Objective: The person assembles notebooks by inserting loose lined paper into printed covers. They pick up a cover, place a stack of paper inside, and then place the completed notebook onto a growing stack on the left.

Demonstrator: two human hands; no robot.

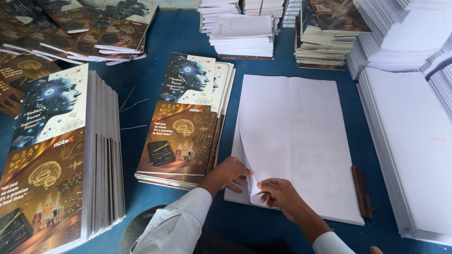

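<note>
Surface: blue cloth-covered table (165,37), crowded with paper stacks.
Sheets: flat pile of large white paper sheets (301,141) at the centre, its near-left corner curled up.
Left hand (229,173): fingers pressed flat on the pile's lower-left edge, gripping nothing.
Right hand (278,194): pinching the lifted corner of the top sheet.
Left of pile: stack of glossy printed notebook covers (186,122).
Right of pile: slim brown wooden stick (361,190), then a stack of ruled white pages (414,146).

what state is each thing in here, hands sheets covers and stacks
left hand: flat, pressing the sheets
right hand: pinching the top sheet's corner
top sheet: corner lifted, curled
covers: stacked flat, face up
ruled stack: flat, untouched
stick: lying at the sheets' edge
</note>
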